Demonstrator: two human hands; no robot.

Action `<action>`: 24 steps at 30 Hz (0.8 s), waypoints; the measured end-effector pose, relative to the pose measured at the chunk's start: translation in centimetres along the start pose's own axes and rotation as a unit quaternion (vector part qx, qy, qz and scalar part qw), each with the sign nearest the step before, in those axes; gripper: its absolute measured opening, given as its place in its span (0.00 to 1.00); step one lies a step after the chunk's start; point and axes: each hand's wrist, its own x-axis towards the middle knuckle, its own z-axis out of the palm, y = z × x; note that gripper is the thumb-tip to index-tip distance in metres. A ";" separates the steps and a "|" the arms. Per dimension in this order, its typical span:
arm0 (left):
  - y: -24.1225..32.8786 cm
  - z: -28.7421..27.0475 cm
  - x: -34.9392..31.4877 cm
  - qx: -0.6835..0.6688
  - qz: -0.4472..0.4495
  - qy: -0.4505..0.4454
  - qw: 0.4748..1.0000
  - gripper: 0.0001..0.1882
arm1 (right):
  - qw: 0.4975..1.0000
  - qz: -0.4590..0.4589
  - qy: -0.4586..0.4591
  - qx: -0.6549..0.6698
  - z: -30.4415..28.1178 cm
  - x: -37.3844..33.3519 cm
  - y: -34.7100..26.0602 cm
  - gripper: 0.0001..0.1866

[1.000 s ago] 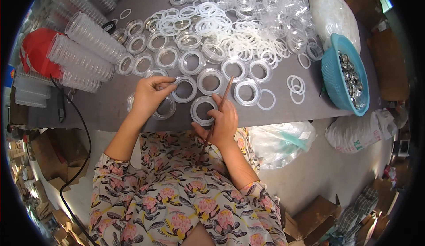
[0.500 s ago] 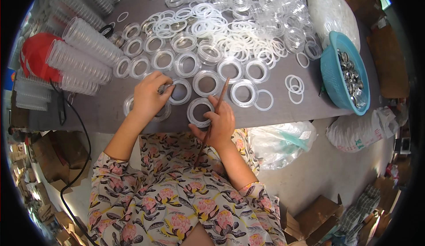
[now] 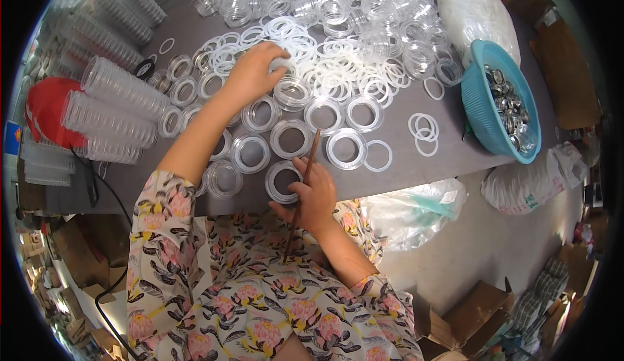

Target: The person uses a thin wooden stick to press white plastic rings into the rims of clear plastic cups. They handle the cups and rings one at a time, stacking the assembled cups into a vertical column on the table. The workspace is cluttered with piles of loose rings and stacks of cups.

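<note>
My left hand point(image 3: 257, 70) is over the near edge of a heap of white flat rings point(image 3: 292, 39), its thumb and forefinger apart. Whether its fingertips touch a ring is hard to make out. In my right hand point(image 3: 314, 196) is a thin brown stick point(image 3: 303, 191), slanting from the tabletop toward my lap. The fingers of that hand also touch a round clear plastic case point(image 3: 276, 178) at the table's near edge. Several similar cases lie around it, among them one case point(image 3: 249, 154) to its left and another point(image 3: 290, 139) beyond it.
Clear round lids point(image 3: 331, 7) are heaped at the back. Tall stacks of clear cups point(image 3: 110, 111) and a red cloth point(image 3: 49, 111) line the left side. A blue basket point(image 3: 478, 101) of metal pieces stands at right beside a white bag point(image 3: 478, 10). A black cable point(image 3: 107, 189) hangs at left.
My left hand has moved from the near cases, where it held a small silvery piece, up and right to the white rings. My right hand keeps the stick by the same case.
</note>
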 end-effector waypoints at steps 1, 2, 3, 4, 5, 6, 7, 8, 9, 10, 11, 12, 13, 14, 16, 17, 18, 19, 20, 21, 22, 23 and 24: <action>-0.6 0.9 1.1 0.045 -0.022 -0.004 0.999 0.09 | 1.000 -0.001 -0.001 0.001 -0.1 0.1 -0.1 0.24; -0.8 1.4 2.0 0.087 -0.043 -0.007 0.995 0.09 | 1.000 -0.001 -0.001 -0.001 -0.1 0.1 -0.1 0.24; -1.2 1.7 2.6 0.081 -0.077 -0.039 0.993 0.09 | 1.000 -0.001 0.001 0.000 -0.1 0.0 0.0 0.24; -1.6 1.9 3.1 0.076 -0.112 -0.071 0.988 0.10 | 1.000 -0.001 0.002 0.001 -0.1 -0.1 0.1 0.24; -1.9 1.8 3.5 0.075 -0.147 -0.103 0.981 0.10 | 1.000 -0.001 0.006 0.005 0.0 0.0 0.1 0.23; -2.2 1.7 3.5 0.038 -0.144 -0.094 0.984 0.09 | 1.000 0.001 0.005 0.006 0.0 0.0 0.1 0.23; -2.5 1.7 3.3 0.002 -0.142 -0.084 0.986 0.09 | 1.000 0.004 0.003 0.006 0.0 0.0 0.1 0.23; -2.7 1.6 3.1 -0.037 -0.138 -0.076 0.987 0.09 | 1.000 0.007 0.001 0.005 0.0 -0.2 0.1 0.22; -3.0 1.4 3.2 -0.068 -0.145 -0.076 0.984 0.08 | 1.000 0.007 0.002 0.005 0.0 -0.2 0.2 0.22; -3.3 1.0 3.3 -0.099 -0.151 -0.077 0.981 0.08 | 1.000 0.007 0.003 0.005 0.1 -0.1 0.2 0.22; -3.7 0.6 3.3 -0.132 -0.159 -0.076 0.975 0.08 | 1.000 0.006 0.002 0.005 0.0 -0.1 0.2 0.22; -4.2 0.4 3.4 -0.149 -0.160 -0.056 0.974 0.08 | 1.000 0.004 0.003 0.004 0.0 -0.1 0.2 0.22; -4.9 0.2 3.7 -0.167 -0.160 -0.035 0.972 0.08 | 1.000 0.003 0.005 0.003 0.0 -0.1 0.2 0.22; -5.8 -0.1 4.2 -0.184 -0.158 -0.014 0.970 0.09 | 1.000 0.000 0.008 0.002 0.1 -0.1 0.3 0.22; -8.5 -0.7 4.8 -0.197 -0.176 0.057 0.963 0.11 | 1.000 -0.005 0.005 -0.002 0.0 -0.1 0.0 0.22; -10.1 -0.6 5.4 -0.205 -0.180 0.090 0.958 0.11 | 1.000 -0.006 0.005 -0.007 0.0 -0.1 0.0 0.22; -12.1 -0.5 6.0 -0.192 -0.211 0.078 0.955 0.11 | 1.000 -0.002 0.000 -0.011 0.0 -0.1 -0.1 0.22; -13.8 -0.1 6.3 -0.130 -0.213 0.075 0.965 0.11 | 1.000 0.001 -0.004 -0.015 0.0 -0.2 -0.2 0.22; -14.1 -0.2 6.7 -0.069 -0.213 0.072 0.972 0.11 | 1.000 0.003 -0.008 -0.020 0.0 -0.1 -0.1 0.22; -14.3 -0.2 7.3 -0.008 -0.213 0.071 0.974 0.10 | 1.000 0.002 -0.004 -0.021 0.0 -0.1 -0.1 0.21; -14.6 -0.2 7.6 0.041 -0.240 0.044 0.969 0.09 | 1.000 0.000 -0.002 -0.020 0.1 -0.1 -0.1 0.21; -14.2 -0.1 7.9 0.084 -0.235 0.010 0.968 0.09 | 1.000 0.000 0.000 -0.022 0.2 -0.1 -0.1 0.21; -13.9 -0.1 8.2 0.127 -0.229 -0.024 0.965 0.09 | 1.000 -0.002 -0.003 -0.028 0.1 -0.1 -0.1 0.21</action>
